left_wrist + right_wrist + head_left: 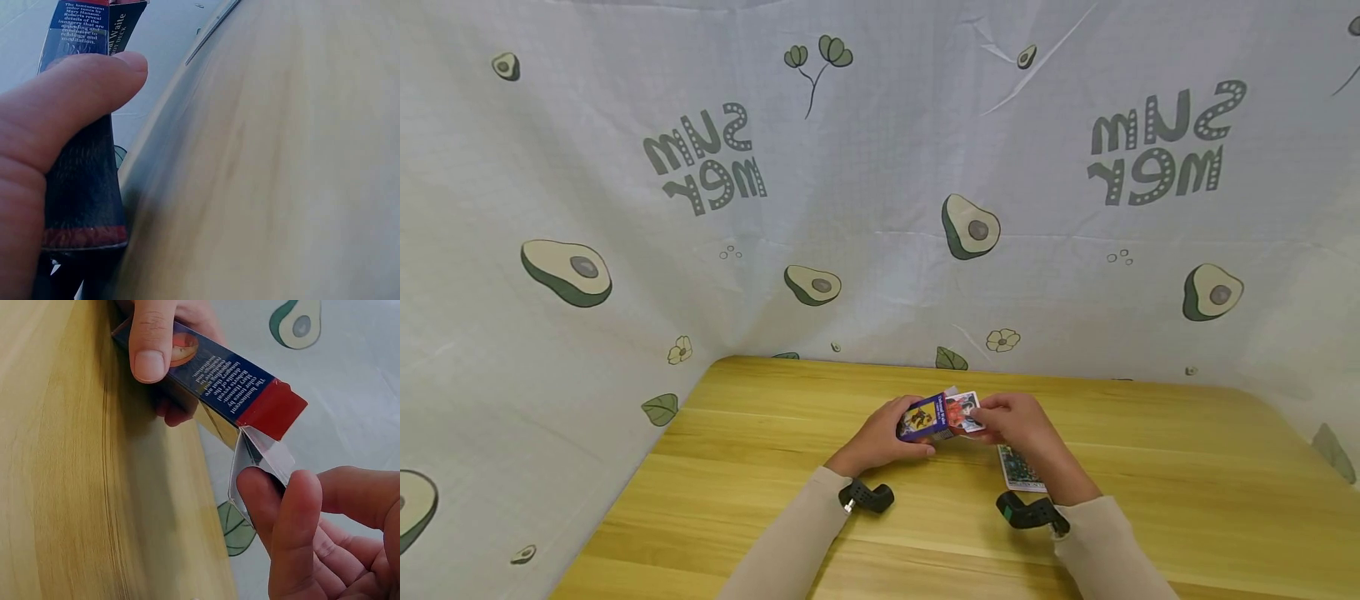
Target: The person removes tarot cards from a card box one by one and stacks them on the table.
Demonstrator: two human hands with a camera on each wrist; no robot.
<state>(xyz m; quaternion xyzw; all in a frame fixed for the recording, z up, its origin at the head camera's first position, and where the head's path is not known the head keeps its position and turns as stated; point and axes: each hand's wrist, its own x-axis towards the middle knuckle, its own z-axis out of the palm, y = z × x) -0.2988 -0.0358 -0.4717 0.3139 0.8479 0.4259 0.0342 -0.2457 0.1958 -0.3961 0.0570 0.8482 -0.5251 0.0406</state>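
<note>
My left hand [880, 435] grips a dark blue tarot card box [916, 421] with a yellow picture on its front, held above the table. Its thumb [94, 78] lies across the narrow printed side. The box's end toward the right is open, with a red flap [275, 411] folded out. A tarot card [957, 408] with a red picture shows at that open end, pinched by my right hand [1021, 423]. How many cards lie beneath it is hidden. Below the right hand, another tarot card [1019, 471] lies on the table, partly covered by the forearm.
The wooden table [760, 500] runs back to a white curtain [880, 308] printed with avocados and lettering. A black wrist mount [871, 497] sits on the left wrist and another black mount [1028, 512] on the right.
</note>
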